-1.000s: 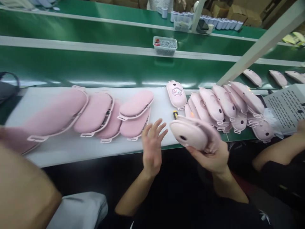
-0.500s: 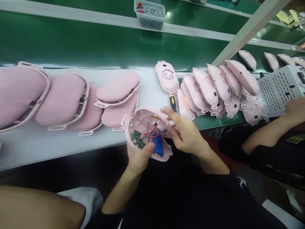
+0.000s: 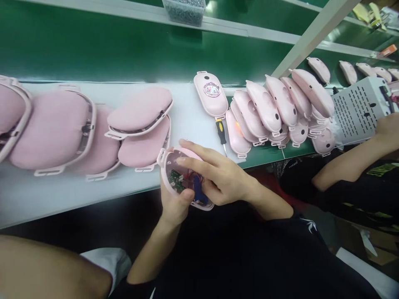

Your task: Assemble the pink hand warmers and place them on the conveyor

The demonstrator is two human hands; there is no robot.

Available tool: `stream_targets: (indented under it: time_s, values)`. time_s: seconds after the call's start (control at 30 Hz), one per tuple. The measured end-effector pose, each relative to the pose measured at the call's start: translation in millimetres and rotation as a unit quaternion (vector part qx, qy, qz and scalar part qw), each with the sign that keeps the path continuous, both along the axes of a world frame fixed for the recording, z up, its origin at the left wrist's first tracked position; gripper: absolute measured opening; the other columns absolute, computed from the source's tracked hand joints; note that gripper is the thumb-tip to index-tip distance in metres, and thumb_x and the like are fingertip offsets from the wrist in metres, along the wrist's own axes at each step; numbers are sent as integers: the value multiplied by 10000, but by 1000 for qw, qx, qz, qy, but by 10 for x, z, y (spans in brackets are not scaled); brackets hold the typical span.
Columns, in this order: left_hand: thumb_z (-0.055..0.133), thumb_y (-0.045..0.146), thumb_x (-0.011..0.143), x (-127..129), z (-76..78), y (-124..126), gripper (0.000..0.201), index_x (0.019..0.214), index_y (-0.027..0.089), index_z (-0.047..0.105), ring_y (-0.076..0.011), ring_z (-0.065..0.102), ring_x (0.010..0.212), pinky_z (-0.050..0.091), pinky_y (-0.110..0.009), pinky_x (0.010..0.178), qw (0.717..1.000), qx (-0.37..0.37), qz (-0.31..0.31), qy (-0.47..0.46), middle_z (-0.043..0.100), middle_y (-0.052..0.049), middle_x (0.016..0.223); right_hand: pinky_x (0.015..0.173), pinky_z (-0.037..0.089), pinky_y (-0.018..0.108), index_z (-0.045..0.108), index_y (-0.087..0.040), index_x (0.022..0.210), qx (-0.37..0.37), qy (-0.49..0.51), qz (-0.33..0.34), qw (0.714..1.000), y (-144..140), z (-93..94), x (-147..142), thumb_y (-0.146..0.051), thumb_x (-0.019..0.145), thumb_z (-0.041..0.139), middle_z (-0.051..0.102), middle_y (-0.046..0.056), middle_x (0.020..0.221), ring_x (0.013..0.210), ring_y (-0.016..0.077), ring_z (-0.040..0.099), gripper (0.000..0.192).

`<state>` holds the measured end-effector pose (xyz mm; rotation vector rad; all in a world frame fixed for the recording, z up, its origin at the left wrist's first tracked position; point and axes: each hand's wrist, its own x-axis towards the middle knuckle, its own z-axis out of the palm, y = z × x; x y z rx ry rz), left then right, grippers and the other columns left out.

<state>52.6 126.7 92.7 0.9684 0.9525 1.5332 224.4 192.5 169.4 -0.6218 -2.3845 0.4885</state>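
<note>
Green conveyor belting ran behind the white desk (image 3: 93, 195). Your left hand (image 3: 174, 203) gripped the opened pink shell (image 3: 174, 160) at the desk's near edge; your right hand (image 3: 218, 178), fingers extended, pressed its wiring (image 3: 195, 181). Seating these internals appeared the current step, requiring careful fingertip placement.

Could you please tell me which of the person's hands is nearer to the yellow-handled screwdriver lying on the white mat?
Right. The right hand lies just below the screwdriver, over the open pink shell; the left hand grips that shell lower and further left.
</note>
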Motion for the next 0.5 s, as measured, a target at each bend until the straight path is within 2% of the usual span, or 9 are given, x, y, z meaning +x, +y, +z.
stream_targets:
  time_s: [0.07,0.17,0.23,0.3,0.4,0.47,0.5]
  values:
    - [802,738,945,-9,-12,-9,845,1638,331,542,-384,568,1592,527,-470,1312,1000,0,3,22,577,-133,1692,1291,571,391,532,-133,1612,17,7,-46,999,-76,-61,-65,-88,1050,490,534,204,1761,1655,222,526,565]
    - [786,728,967,9,14,-12,819,1647,358,519,-379,551,1611,517,-489,1328,999,-2,0,50,553,-122,1709,1254,602,424,549,-111,1611,53,-18,-92,994,-186,-102,-168,-168,1089,516,587,239,1710,1551,269,638,526]
    - [812,715,957,30,46,3,831,1652,372,513,-366,586,1573,544,-495,1300,999,-7,-3,49,579,-121,1663,1289,575,457,541,-122,1628,38,-36,-82,995,-207,-84,-187,-164,1078,485,599,229,1703,1576,277,616,555]
    - [865,682,931,44,77,31,861,1653,371,515,-344,649,1485,588,-484,1236,999,2,1,39,625,-116,1580,1341,524,444,502,-99,1655,1,-45,-42,998,-169,-39,-153,-149,1046,445,572,220,1730,1649,256,540,614]
    - [902,661,906,47,130,79,838,1611,360,562,-313,709,1364,626,-461,1153,999,33,0,43,684,-92,1468,1372,483,421,457,-85,1657,-46,9,20,999,-32,8,-77,-211,1023,383,547,181,1754,1690,201,475,650]
    - [903,692,889,47,177,100,825,1572,340,600,-325,740,1281,660,-478,1084,996,50,-37,63,724,-91,1361,1358,500,451,502,-146,1618,-74,51,-1,996,58,-22,-88,-320,1069,352,620,132,1689,1641,203,530,596]
    - [899,728,873,47,200,105,834,1549,325,622,-342,747,1255,673,-502,1057,992,62,-69,80,734,-97,1319,1320,539,446,560,-188,1570,-93,47,-22,994,86,-59,-123,-384,1106,343,688,106,1608,1569,206,602,549]
